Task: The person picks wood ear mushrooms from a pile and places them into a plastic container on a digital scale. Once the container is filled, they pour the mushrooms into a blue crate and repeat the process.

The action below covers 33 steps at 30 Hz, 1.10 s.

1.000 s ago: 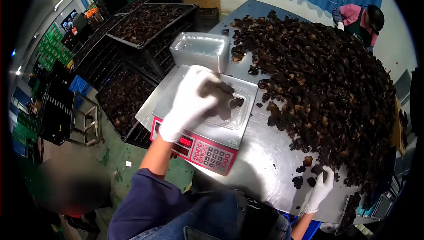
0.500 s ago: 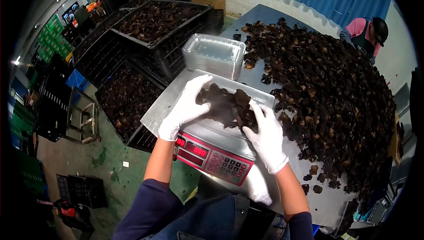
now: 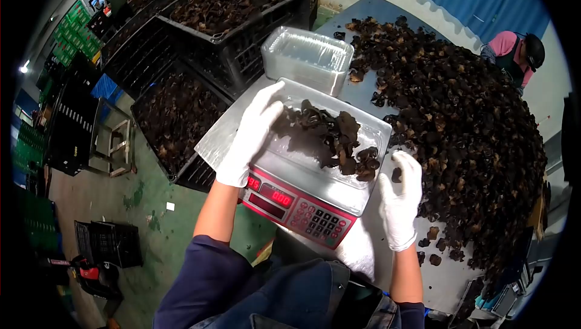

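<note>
Dark mushroom-like pieces [image 3: 321, 132] lie in a clear plastic tray [image 3: 379, 128] on a scale [image 3: 296, 207] with a red-framed keypad panel and lit red digits. My left hand [image 3: 252, 132], in a white glove, is at the tray's left side, fingers stretched and apart from the pieces. My right hand [image 3: 402, 199], gloved too, is off the tray's right side, fingers apart and slightly curled, beside the large heap. A small dark piece [image 3: 396, 175] shows by its fingers. Nothing is visibly held in either hand.
Stacked clear trays [image 3: 307, 57] stand behind the scale. A large heap of dark pieces [image 3: 460, 129] covers much of the metal table [image 3: 378, 11] at right. Filled black crates [image 3: 242, 57] stand at left. Another person [image 3: 514, 57] is at the far right.
My right hand has moved from the pieces in the tray to the right, off the tray. My left hand has drawn back from the pieces, its fingers straighter. The pieces now lie more spread out.
</note>
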Each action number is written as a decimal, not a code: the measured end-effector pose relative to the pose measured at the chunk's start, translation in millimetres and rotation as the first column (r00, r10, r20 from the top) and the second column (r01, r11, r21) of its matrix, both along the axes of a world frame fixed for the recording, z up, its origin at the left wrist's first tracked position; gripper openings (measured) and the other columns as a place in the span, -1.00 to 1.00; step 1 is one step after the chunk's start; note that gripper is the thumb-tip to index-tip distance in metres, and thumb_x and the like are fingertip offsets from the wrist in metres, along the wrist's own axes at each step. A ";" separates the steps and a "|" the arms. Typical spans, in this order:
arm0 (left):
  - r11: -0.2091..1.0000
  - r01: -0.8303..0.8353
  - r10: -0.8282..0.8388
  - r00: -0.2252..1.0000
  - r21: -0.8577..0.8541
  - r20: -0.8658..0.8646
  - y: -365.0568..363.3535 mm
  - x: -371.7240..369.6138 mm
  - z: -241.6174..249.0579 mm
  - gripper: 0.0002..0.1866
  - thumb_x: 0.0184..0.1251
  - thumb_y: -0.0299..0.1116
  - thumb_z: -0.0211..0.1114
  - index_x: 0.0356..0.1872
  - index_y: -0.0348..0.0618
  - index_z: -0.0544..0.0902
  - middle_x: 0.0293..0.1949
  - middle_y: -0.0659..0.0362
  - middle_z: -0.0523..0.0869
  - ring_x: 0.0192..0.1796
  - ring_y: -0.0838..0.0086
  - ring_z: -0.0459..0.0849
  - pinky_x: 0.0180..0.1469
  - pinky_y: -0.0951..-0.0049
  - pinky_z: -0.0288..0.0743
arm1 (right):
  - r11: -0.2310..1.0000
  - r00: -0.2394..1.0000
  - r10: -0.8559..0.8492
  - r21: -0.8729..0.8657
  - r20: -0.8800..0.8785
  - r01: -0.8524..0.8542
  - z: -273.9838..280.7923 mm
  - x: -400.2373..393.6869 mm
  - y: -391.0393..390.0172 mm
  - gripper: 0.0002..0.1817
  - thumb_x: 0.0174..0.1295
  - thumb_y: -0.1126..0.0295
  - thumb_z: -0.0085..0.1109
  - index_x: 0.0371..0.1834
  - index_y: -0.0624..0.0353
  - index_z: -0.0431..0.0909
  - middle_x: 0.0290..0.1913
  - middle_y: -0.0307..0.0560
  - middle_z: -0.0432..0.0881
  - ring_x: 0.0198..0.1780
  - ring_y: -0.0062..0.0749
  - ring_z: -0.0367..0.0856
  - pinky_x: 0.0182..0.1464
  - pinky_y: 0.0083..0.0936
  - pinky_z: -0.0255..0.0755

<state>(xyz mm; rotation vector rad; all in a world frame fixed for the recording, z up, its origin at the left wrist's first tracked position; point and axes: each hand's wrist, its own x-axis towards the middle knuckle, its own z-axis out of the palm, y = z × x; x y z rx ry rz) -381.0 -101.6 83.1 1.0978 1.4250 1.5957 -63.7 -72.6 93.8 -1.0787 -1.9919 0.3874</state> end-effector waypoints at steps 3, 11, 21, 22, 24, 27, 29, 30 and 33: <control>0.993 -0.075 0.073 0.997 0.091 0.022 0.6 -13.2 -7.2 -0.50 0.62 -0.17 0.00 0.38 -0.28 0.45 0.34 0.08 0.53 0.37 0.38 0.46 0.45 0.31 0.23 | 0.993 0.998 -0.027 -0.120 -0.056 0.020 3.1 9.0 -1.2 -0.53 0.15 0.63 0.28 0.18 0.23 0.54 0.19 0.05 0.53 0.25 -0.14 0.52 0.32 -0.33 0.39; 0.983 -0.162 0.160 0.987 0.081 0.033 -5.2 -15.3 7.9 -0.51 0.63 -0.13 -0.01 0.33 -0.29 0.52 0.31 0.07 0.59 0.39 0.36 0.48 0.47 0.30 0.21 | 0.990 0.996 -0.032 -0.141 -0.083 0.020 -21.4 24.6 0.6 -0.49 0.16 0.74 0.18 0.22 0.20 0.53 0.20 -0.01 0.54 0.27 -0.19 0.51 0.36 -0.36 0.37; 0.985 -0.047 -0.048 0.850 -0.166 -0.525 -14.7 20.8 -4.4 -0.39 0.58 -0.13 0.07 0.50 -0.26 0.29 0.51 -0.15 0.28 0.59 0.12 0.18 0.58 0.31 0.00 | 0.987 0.949 0.123 -0.138 0.291 -0.086 -20.3 -12.7 -18.5 -0.33 0.46 0.16 0.01 0.53 0.31 0.17 0.52 0.31 0.20 0.58 0.15 0.08 0.57 -0.08 -0.06; 0.984 -0.054 -0.024 0.903 -0.168 -0.428 -12.0 22.5 -5.3 -0.39 0.57 -0.14 0.07 0.51 -0.25 0.28 0.52 -0.15 0.27 0.60 0.14 0.16 0.59 0.31 -0.02 | 0.986 0.964 0.128 -0.136 0.234 -0.097 -18.1 -10.8 -18.2 -0.29 0.45 0.14 0.03 0.56 0.28 0.12 0.55 0.31 0.14 0.59 0.13 0.05 0.58 -0.08 -0.08; 0.987 -0.143 0.091 0.878 -0.076 -0.470 -7.9 19.9 -14.2 -0.40 0.57 -0.18 0.07 0.50 -0.27 0.28 0.52 -0.14 0.27 0.60 0.15 0.16 0.59 0.31 -0.02 | 0.983 1.000 0.028 -0.180 -0.008 -0.029 -23.6 -6.4 -9.2 -0.29 0.47 0.19 0.00 0.56 0.36 0.07 0.56 0.31 0.12 0.59 0.09 0.05 0.59 -0.15 -0.08; 0.986 -0.144 0.100 0.914 -0.083 -0.392 -5.6 31.6 -8.0 -0.43 0.57 -0.21 0.07 0.48 -0.30 0.32 0.48 -0.13 0.35 0.55 0.17 0.27 0.55 0.31 0.07 | 0.865 0.920 -0.169 -0.501 -0.354 -0.034 -51.3 -8.0 16.0 -0.30 0.56 0.17 -0.11 0.58 0.42 -0.02 0.59 0.26 0.06 0.57 -0.08 0.12 0.56 -0.27 0.00; 0.984 -0.145 0.096 0.916 -0.099 -0.390 -3.5 42.7 -4.4 -0.45 0.57 -0.22 0.08 0.45 -0.30 0.36 0.41 -0.12 0.43 0.48 0.19 0.37 0.51 0.32 0.16 | 0.713 0.600 -0.234 -0.555 -0.765 -0.430 -74.4 -3.0 37.8 -0.40 0.60 0.07 -0.12 0.46 0.34 0.30 0.44 -0.02 0.40 0.42 -0.42 0.34 0.50 -0.49 0.12; 0.990 -0.132 0.109 0.934 -0.044 -0.340 0.6 45.8 -15.6 -0.47 0.56 -0.23 0.10 0.43 -0.30 0.39 0.36 -0.09 0.48 0.41 0.20 0.44 0.47 0.31 0.24 | 0.539 0.498 -0.311 -0.582 -0.810 -0.609 -45.7 -7.8 27.9 -0.45 0.58 0.01 -0.09 0.32 0.28 0.46 0.27 -0.11 0.56 0.25 -0.49 0.48 0.36 -0.51 0.29; 0.986 -0.160 0.129 0.901 -0.042 -0.414 4.2 69.2 -16.2 -0.48 0.55 -0.26 0.11 0.42 -0.30 0.40 0.36 -0.09 0.48 0.41 0.19 0.44 0.46 0.30 0.25 | 0.525 0.481 -0.414 -0.635 -0.773 -0.567 -45.3 8.4 21.2 -0.50 0.56 -0.02 -0.05 0.17 0.22 0.56 0.10 -0.14 0.65 0.09 -0.43 0.57 0.21 -0.43 0.39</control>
